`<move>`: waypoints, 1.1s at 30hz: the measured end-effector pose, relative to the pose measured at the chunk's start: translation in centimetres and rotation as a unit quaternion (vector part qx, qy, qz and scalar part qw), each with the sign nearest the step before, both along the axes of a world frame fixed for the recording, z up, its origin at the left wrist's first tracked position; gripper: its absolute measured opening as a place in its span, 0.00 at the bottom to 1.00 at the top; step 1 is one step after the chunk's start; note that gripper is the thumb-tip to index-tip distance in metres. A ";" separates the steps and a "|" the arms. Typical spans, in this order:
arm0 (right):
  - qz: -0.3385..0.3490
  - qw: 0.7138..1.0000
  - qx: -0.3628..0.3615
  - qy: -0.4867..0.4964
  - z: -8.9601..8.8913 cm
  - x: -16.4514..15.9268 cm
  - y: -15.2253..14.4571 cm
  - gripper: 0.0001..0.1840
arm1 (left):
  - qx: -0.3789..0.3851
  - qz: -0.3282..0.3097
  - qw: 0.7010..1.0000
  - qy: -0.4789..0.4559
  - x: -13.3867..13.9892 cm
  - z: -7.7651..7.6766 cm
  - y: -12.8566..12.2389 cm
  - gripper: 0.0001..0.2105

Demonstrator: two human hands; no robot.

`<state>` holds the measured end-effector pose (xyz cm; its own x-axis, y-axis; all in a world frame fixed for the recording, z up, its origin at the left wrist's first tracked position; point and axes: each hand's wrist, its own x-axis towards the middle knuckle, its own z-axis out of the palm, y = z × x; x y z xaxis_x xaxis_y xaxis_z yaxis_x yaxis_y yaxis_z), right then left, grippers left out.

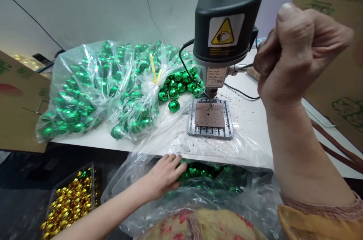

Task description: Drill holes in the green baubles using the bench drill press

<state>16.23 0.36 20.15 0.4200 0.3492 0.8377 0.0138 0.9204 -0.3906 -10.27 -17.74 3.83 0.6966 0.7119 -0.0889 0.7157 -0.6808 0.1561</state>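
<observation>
My right hand (295, 50) is closed in a fist around the feed lever (242, 67) of a small black drill press (227, 24); the grip end is hidden in the fingers. Below the chuck (211, 91) lies a brown pad (210, 115) with a small dark hole, on a slotted metal base plate (210, 132). No ball rests on the pad. My left hand (164, 173) is at the table's front edge, over a plastic bag of shiny green balls (210, 172). Its fingers are curled, with green showing beside the tips; whether a ball is inside is hidden.
A tied clear bag (85, 88) of green faceted balls fills the table's left. Loose green balls (174, 106) lie beside the press. Dark shavings litter the white table (246, 119). Gold balls (69, 202) fill a crate lower left. Cardboard boxes (337, 62) stand on both sides.
</observation>
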 end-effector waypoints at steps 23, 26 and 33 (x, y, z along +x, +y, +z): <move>-0.014 0.999 -0.027 -0.014 -0.3 0.1 -0.2 0.24 | -0.224 0.270 0.659 -0.665 4.8 -0.1 19.7 0.24; -0.062 0.996 -0.044 -0.052 -0.4 0.2 -0.2 0.27 | -0.234 0.266 0.656 -0.666 7.0 -1.3 18.9 0.27; -0.122 0.985 -0.092 -0.085 -1.3 0.4 0.7 0.29 | -0.174 0.214 0.745 -0.607 8.1 -3.2 19.1 0.28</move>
<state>16.62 1.03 18.83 0.3689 0.4072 0.8355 0.3065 0.7953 -0.5229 -2.16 1.35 0.65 0.1304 0.9729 0.1912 0.0433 -0.1982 0.9792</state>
